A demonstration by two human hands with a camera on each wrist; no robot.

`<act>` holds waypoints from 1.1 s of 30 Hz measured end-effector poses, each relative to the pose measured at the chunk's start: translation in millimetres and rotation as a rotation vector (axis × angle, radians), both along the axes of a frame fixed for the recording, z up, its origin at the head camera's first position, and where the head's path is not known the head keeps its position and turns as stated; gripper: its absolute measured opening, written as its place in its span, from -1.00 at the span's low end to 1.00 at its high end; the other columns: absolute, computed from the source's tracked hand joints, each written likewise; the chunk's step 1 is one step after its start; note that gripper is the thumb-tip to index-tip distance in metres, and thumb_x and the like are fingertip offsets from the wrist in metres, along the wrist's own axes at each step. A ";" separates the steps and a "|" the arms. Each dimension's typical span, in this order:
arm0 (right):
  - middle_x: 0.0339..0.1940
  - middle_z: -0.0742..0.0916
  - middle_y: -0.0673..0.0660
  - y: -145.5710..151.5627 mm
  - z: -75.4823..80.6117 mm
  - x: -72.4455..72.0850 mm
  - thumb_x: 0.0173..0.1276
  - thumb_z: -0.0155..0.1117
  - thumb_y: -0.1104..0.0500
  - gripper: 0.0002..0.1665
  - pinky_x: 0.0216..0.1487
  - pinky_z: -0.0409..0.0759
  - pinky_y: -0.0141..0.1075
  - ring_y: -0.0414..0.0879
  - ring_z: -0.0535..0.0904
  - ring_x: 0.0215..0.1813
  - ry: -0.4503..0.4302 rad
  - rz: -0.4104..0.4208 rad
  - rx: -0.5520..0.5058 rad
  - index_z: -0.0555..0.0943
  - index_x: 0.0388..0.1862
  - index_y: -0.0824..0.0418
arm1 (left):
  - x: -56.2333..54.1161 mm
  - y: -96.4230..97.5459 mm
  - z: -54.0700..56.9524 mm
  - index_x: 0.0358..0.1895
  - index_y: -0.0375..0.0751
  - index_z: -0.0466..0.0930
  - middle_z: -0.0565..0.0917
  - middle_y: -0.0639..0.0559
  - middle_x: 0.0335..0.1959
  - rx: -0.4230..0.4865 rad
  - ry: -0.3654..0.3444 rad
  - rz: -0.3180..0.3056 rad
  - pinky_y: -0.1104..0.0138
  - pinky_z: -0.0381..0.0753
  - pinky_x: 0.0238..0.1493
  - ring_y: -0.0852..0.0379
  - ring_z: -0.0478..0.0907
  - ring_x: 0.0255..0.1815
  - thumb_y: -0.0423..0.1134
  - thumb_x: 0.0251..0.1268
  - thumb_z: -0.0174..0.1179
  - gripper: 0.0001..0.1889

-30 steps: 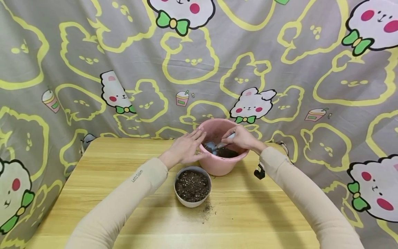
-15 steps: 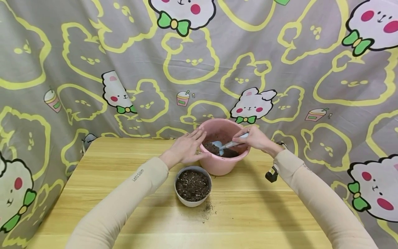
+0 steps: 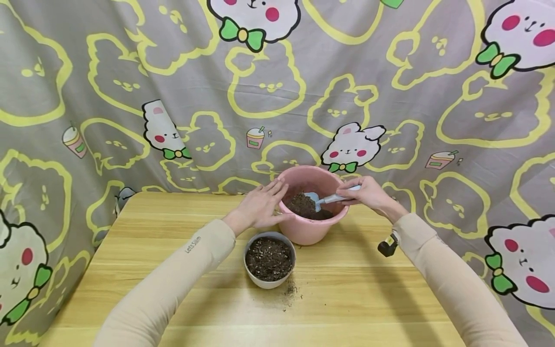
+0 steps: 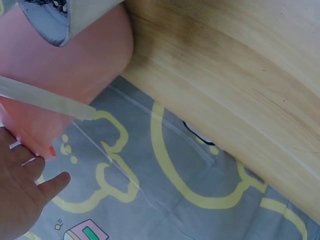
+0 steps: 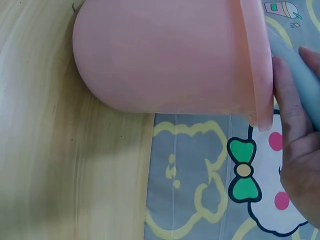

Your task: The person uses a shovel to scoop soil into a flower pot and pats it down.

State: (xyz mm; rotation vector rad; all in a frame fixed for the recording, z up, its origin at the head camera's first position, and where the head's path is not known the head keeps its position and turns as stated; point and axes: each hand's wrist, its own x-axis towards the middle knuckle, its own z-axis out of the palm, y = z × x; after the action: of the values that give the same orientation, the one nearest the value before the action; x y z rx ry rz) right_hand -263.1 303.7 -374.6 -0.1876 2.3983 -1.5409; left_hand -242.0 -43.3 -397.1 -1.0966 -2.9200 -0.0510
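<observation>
My right hand (image 3: 366,195) grips the light handle of a small garden trowel (image 3: 313,200) with a pale blue blade. Dark soil (image 3: 302,206) is heaped at the blade, inside a pink bucket (image 3: 305,233). The right wrist view shows fingers round the handle (image 5: 302,82), close beside the rim. On the bucket's left side, my left hand (image 3: 258,206) rests at the rim, fingers straight and spread. Below that hand stands a pale round pot (image 3: 268,285), filled with dark, speckled soil nearly to its rim.
Loose soil crumbs (image 3: 289,291) lie on the wooden table (image 3: 347,299) right of the pot. Behind the table hangs a grey curtain (image 3: 277,130) printed with cartoon figures. In the left wrist view a pale strip (image 4: 47,101) crosses the bucket's side.
My right hand has drawn back to the right with the trowel, whose blade has shifted right from deeper in the soil and now has soil heaped at it. The left hand has stayed put.
</observation>
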 end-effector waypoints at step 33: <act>-0.26 0.90 -0.05 3.8 15.1 24.5 0.46 0.43 0.25 -0.88 -0.07 0.82 -0.32 -0.22 0.87 -0.25 -0.006 -0.092 -0.304 0.86 -0.19 0.07 | 41.4 -41.3 5.6 0.71 -0.22 0.06 0.07 -0.22 0.75 0.061 0.056 -0.049 -0.09 0.21 0.72 -0.15 0.03 0.78 0.50 0.46 -0.04 0.04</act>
State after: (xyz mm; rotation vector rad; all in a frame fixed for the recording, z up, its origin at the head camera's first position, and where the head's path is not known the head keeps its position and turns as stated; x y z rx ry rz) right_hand -238.6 307.5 -359.4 -0.1356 2.1837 -1.9399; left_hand -200.6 -84.6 -391.5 -1.1413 -2.8229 -0.1075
